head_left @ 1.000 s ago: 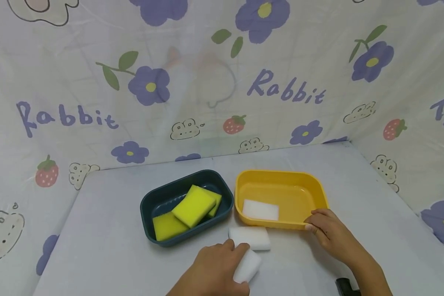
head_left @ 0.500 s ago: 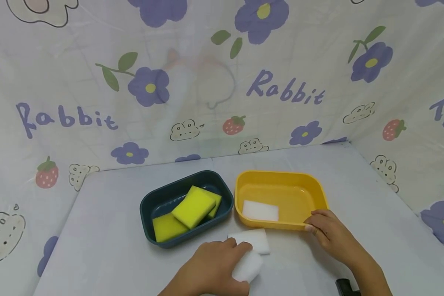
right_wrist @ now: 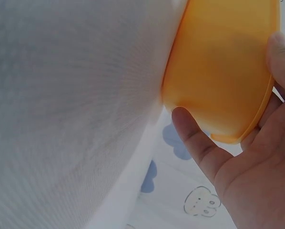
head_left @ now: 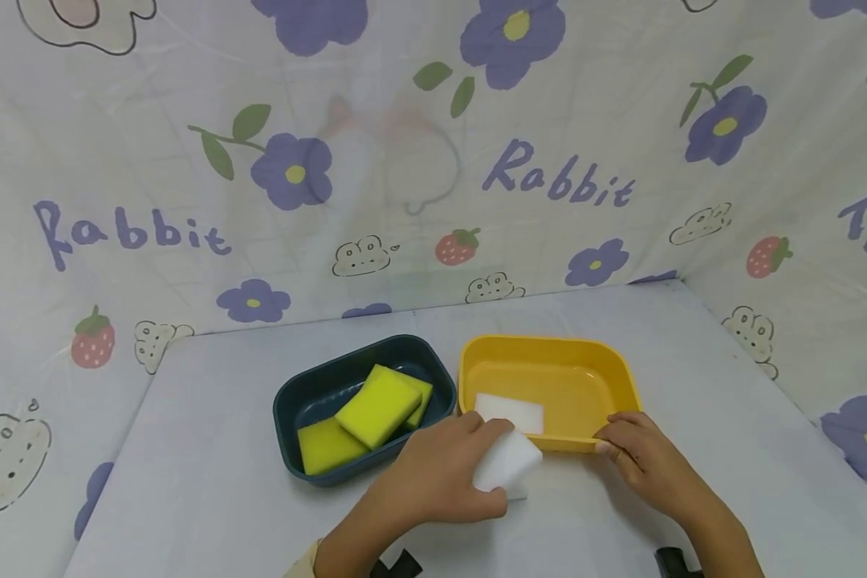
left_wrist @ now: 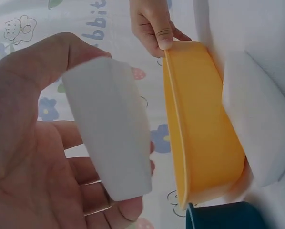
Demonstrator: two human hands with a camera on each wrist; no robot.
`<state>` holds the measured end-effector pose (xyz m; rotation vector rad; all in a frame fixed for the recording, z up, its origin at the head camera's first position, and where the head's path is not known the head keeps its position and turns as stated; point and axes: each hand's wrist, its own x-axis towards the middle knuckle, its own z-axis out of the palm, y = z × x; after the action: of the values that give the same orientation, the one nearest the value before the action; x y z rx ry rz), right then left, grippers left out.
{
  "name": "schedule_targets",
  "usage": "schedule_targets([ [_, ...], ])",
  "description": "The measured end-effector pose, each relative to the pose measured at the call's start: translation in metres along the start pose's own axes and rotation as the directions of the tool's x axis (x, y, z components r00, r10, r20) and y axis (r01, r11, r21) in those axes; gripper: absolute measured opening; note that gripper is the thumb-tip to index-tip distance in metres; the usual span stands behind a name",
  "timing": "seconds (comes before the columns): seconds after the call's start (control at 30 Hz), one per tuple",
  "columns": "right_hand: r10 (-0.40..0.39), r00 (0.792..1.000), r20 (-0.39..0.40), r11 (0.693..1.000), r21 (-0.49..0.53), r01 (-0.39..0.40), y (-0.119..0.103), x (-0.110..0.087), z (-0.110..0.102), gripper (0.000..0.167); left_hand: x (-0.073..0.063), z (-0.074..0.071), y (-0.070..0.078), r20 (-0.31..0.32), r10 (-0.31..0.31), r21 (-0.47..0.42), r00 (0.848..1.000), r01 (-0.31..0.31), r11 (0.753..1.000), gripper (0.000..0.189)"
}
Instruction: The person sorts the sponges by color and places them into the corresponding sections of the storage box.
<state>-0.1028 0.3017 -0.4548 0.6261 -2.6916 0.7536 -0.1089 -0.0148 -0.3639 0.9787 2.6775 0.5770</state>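
My left hand (head_left: 441,474) pinches a white sponge block (head_left: 509,459) between thumb and fingers, raised close to the front rim of the yellow container (head_left: 585,381). In the left wrist view this held sponge (left_wrist: 111,129) stands apart from the container's side. My right hand (head_left: 646,457) grips the container's front right corner, thumb outside the rim. Inside the container, at its left, lies another white sponge (head_left: 509,409). A further white sponge (left_wrist: 257,119) lies on the table before the container, mostly hidden under my left hand in the head view.
Left of the yellow container stands a dark teal container (head_left: 296,385) with yellow sponges (head_left: 378,404) in it. Black straps show at both wrists. A patterned curtain (head_left: 405,160) rises behind the white table (head_left: 209,417).
My left hand has lifted its white sponge from the table and carried it forward to the yellow container's front rim. My right hand stays on the container's corner.
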Motion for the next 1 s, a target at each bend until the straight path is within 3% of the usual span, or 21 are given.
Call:
schedule_targets([
  [0.27, -0.020, 0.999, -0.031, 1.000, 0.012, 0.021, 0.001, -0.001, 0.001, 0.003, 0.018, 0.002, 0.002, -0.064, 0.059, 0.077, 0.996, -0.054, 0.996, 0.067],
  [0.57, -0.052, 0.998, -0.033, 0.999, 0.010, 0.052, 0.002, 0.001, 0.000, 0.005, 0.031, 0.008, 0.002, -0.103, 0.062, 0.110, 0.993, -0.050, 0.993, 0.069],
  [0.87, -0.063, 0.997, -0.034, 0.998, 0.006, 0.063, 0.002, 0.001, 0.001, 0.005, 0.049, 0.019, 0.004, -0.126, -0.021, 0.048, 0.992, 0.027, 0.999, 0.086],
  [1.0, -0.063, 0.997, -0.040, 0.998, 0.009, 0.063, 0.002, 0.001, 0.001, 0.007, 0.060, 0.025, 0.006, -0.149, -0.019, 0.088, 0.989, 0.032, 0.996, 0.082],
])
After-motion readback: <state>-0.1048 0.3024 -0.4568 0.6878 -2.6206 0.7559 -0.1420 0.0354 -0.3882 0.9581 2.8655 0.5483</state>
